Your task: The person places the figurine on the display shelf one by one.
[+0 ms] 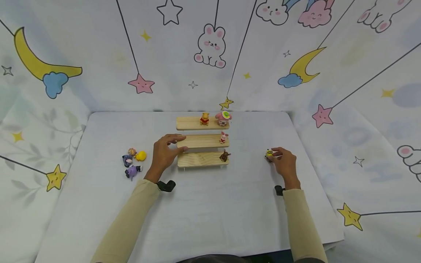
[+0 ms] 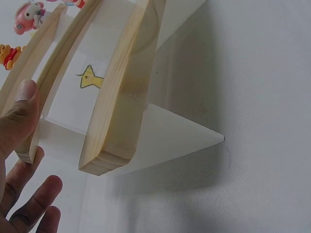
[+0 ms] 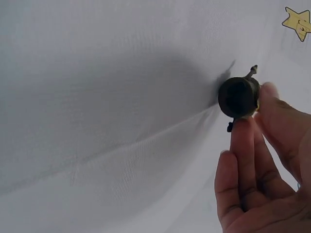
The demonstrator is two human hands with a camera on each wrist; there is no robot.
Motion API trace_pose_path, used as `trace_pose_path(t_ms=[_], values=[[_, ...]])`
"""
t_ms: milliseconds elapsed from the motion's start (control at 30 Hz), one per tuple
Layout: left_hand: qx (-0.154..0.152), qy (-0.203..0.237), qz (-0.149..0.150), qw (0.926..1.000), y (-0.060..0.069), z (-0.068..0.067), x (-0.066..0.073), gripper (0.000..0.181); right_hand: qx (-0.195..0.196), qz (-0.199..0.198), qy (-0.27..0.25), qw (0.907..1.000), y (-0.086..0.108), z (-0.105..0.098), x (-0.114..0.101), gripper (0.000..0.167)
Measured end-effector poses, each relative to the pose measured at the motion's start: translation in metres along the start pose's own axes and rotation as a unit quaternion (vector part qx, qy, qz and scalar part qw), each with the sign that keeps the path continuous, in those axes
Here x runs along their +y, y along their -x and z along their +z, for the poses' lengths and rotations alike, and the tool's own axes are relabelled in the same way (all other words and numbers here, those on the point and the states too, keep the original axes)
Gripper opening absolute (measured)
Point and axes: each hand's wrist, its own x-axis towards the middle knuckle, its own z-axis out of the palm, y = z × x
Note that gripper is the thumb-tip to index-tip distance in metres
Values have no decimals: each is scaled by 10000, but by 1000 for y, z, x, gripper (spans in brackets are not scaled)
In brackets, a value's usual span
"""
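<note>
A three-tier wooden display shelf (image 1: 198,141) stands mid-table. My left hand (image 1: 163,155) grips the left end of its middle board, the thumb (image 2: 24,109) on one face and a finger round the end. Right of the shelf, my right hand (image 1: 285,162) pinches a small yellow-and-dark toy figure (image 1: 268,155) between thumb and fingers. In the right wrist view the figure's round dark base (image 3: 237,97) faces the camera. On the top tier are a Winnie-the-Pooh figure (image 1: 204,118) and a pink figure (image 1: 223,118). A Piglet figure (image 1: 223,137) occupies the middle tier, a brown figure (image 1: 225,156) the lowest.
Left of the shelf several toy figures lie together: a yellow one (image 1: 141,155), a blue-grey one (image 1: 127,160), a purple one (image 1: 132,171) and an orange-haired one (image 1: 132,151). A white cloth covers the table (image 1: 210,212). Printed fabric (image 1: 187,54) hangs behind and at the sides.
</note>
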Motion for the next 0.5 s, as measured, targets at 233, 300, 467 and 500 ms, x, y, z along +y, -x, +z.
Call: trace_pose_path(t_ms=[233,300,467,500], values=[[-26,-50,-50,10000,0,-1,2,46,-232,53,227,9995,-1,2,-4,42],[-32,-78,-87,9999,1,-1,3,46,-322,58,261,9991,-1,2,-4,42],[-34,-100,-141,9998,0,-1,3,46,-534,113,97,9985,-2,2,-3,40],[-32,-94,-144,9998,0,-1,4,46,-551,128,53,9984,-2,2,-3,40]])
